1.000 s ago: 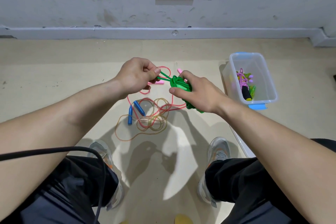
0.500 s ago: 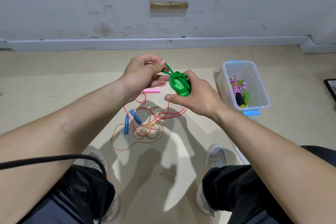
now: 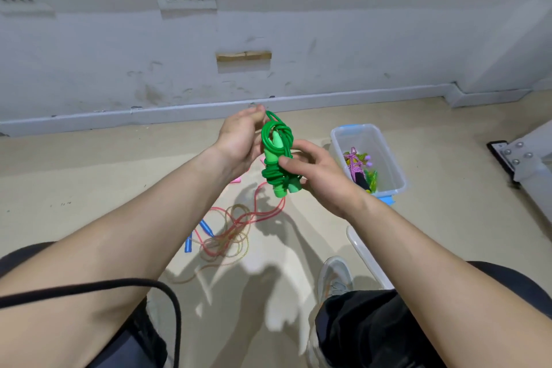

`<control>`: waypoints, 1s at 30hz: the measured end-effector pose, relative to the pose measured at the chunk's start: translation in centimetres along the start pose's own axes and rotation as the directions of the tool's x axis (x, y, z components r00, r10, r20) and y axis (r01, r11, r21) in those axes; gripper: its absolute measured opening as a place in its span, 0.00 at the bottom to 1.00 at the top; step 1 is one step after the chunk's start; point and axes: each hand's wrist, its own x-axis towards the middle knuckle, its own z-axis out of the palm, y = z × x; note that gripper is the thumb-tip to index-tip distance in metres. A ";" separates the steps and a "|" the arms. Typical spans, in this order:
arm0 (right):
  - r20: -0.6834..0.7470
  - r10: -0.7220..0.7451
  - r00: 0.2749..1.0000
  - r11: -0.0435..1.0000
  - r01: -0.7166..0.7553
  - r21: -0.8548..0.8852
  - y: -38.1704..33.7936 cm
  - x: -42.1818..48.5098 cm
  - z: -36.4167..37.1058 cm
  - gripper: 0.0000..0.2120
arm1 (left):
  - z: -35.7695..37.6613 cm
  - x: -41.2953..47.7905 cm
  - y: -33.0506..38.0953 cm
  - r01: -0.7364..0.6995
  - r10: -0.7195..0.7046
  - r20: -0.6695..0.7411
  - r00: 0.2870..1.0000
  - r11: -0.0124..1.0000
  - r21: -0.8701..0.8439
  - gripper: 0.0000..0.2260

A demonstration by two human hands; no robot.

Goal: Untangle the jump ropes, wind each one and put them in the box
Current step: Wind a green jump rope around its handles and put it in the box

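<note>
A green jump rope (image 3: 276, 155), wound into a bundle around its two green handles, is held upright in front of me. My right hand (image 3: 310, 172) grips the lower part of the bundle. My left hand (image 3: 240, 140) pinches the rope's top loop with fingertips. On the floor below lie a red rope (image 3: 263, 212) and a yellowish rope with blue handles (image 3: 206, 228), still tangled together. A clear plastic box (image 3: 391, 164) stands to the right, holding a wound purple rope and a green-yellow one.
A grey wall with a skirting board (image 3: 179, 110) runs across the far side. The box's lid (image 3: 367, 257) lies on the floor by my right shoe (image 3: 333, 276). A pink handle (image 3: 236, 180) peeks out under my left wrist. A black cable crosses my left forearm.
Both hands have lifted the green bundle higher and turned it upright, handles pointing down. My head has tilted up, showing more wall.
</note>
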 end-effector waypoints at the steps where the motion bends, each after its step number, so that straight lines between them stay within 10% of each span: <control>1: -0.017 -0.016 1.000 1.000 0.016 -0.010 0.1 -0.3 -0.6 0.12 | 0.7 -0.1 -0.2 0.024 -0.024 0.002 1.000 1.000 0.015 0.07; 14: -0.461 0.084 0.883 0.996 -0.094 0.001 3.7 -1.3 -9.7 0.33 | 9.1 -0.5 -7.5 0.249 -0.253 -0.010 0.968 0.946 0.208 0.13; 21: -0.611 0.127 0.782 0.992 -0.083 0.099 6.5 1.6 -16.6 0.14 | 13.4 4.8 -11.5 0.209 -0.239 0.047 0.970 0.915 0.345 0.07; 30: -0.784 0.155 0.601 0.949 -0.310 -0.050 13.0 9.2 -29.4 0.17 | 18.2 13.6 -19.8 0.250 -0.346 0.080 0.935 0.800 0.545 0.07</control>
